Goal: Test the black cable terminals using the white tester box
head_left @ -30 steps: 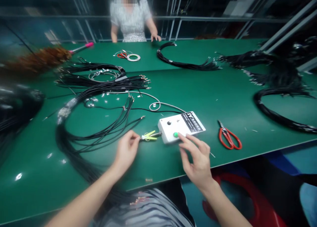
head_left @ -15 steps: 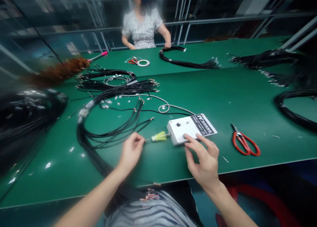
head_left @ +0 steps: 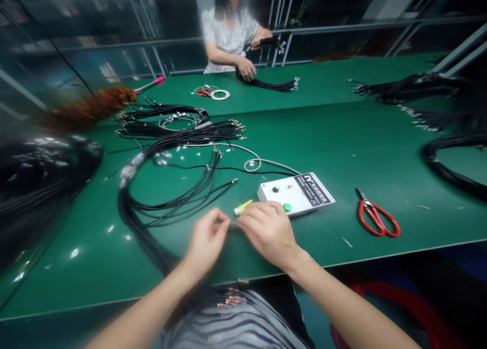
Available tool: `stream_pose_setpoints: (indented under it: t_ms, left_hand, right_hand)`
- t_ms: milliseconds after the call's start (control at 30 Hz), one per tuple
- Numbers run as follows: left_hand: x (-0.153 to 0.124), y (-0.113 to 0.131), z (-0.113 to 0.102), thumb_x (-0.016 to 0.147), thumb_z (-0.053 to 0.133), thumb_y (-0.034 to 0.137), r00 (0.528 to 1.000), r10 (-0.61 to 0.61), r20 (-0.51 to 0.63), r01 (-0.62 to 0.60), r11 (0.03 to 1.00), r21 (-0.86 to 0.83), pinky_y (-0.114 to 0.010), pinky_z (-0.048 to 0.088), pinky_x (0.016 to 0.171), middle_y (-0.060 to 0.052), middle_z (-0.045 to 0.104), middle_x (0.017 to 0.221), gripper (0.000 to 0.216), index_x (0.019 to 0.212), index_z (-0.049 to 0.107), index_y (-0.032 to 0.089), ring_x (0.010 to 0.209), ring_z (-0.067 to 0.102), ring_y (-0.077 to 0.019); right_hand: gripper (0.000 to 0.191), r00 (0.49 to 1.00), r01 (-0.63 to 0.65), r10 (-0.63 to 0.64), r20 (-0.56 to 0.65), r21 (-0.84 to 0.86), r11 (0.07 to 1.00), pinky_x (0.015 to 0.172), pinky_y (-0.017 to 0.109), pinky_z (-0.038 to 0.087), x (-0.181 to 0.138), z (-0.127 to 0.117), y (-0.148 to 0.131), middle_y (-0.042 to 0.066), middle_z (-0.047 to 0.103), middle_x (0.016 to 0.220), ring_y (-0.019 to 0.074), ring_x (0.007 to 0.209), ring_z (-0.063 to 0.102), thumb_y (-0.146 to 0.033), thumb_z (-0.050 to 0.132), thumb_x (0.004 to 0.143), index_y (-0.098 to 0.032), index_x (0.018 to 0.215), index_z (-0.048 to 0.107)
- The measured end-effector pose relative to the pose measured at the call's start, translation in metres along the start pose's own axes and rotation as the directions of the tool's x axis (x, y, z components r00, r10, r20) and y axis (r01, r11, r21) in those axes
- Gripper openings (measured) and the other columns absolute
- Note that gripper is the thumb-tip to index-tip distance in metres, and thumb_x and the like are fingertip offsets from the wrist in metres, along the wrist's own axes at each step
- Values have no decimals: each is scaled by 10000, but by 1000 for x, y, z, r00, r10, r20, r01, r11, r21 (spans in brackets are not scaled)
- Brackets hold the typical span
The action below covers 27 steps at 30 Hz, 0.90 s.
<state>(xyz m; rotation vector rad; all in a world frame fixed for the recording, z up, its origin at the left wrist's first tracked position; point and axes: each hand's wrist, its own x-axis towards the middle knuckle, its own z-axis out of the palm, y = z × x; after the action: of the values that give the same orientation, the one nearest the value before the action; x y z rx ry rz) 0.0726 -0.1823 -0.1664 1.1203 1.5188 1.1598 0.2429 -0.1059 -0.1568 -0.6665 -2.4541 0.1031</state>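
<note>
Left hand and right hand met over 1 thin wire on the green table.
Left fingertips pinched the wire tight; the right fingers curled over the same spot, their hold hidden, just beside the yellow clip of the white box.

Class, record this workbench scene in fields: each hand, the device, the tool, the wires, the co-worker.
Left: left hand curled, fingertips meeting the other hand's; anything pinched is too small to tell.
Right: right hand just in front of a small yellow-green clip.
Device: flat white box with a green button, on the green table mat, behind the right hand.
Tool: red-handled scissors, right of the box, untouched.
Wires: looped black wire bundle left of the hands.
Co-worker: person across the table holding a second black wire bundle.
</note>
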Motion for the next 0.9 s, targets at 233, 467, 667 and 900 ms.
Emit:
stream_pose_setpoints:
  t_ms: [233, 467, 667, 900]
  left_hand:
    - [9, -5, 3, 901, 561, 335, 999, -34, -20, 33, 998, -46, -184, 222, 443, 97, 339, 537, 197, 793, 495, 185, 465, 320, -69]
    - [14, -6, 5, 891, 561, 305, 998, -12, -57, 11, 1000, -15, -180, 251, 450, 94, 350, 545, 169, 787, 503, 186, 459, 340, -68]
    - [14, -7, 4, 898, 561, 300, 998, -21, -58, 20, 1000, -8, -175, 245, 452, 86, 367, 566, 166, 795, 501, 184, 479, 349, -67]
    - [14, -6, 3, 905, 564, 316, 998, -48, -48, 47, 998, -36, -174, 219, 439, 89, 357, 552, 181, 803, 499, 181, 464, 326, -61]
  right_hand:
    - [124, 996, -64, 70, 55, -100, 993, 922, 405, 334, 3, -7, 16, 65, 731, 1134, 238, 1110, 621, -215, 640, 917, -189, 1038, 642]
    - [136, 969, -4, 42, 243, -155, 988, 977, 430, 300, 15, -3, 29, 46, 756, 1046, 223, 1039, 648, -165, 680, 874, -182, 1008, 665]
    - [37, 931, 60, 14, 365, -192, 980, 1003, 432, 283, 30, -13, 33, 48, 758, 936, 222, 955, 653, -218, 671, 889, -192, 914, 675]
    - [84, 959, 45, 12, 282, -194, 980, 1012, 410, 293, 21, -12, 31, 47, 739, 1063, 214, 1066, 629, -195, 631, 919, -201, 986, 680]
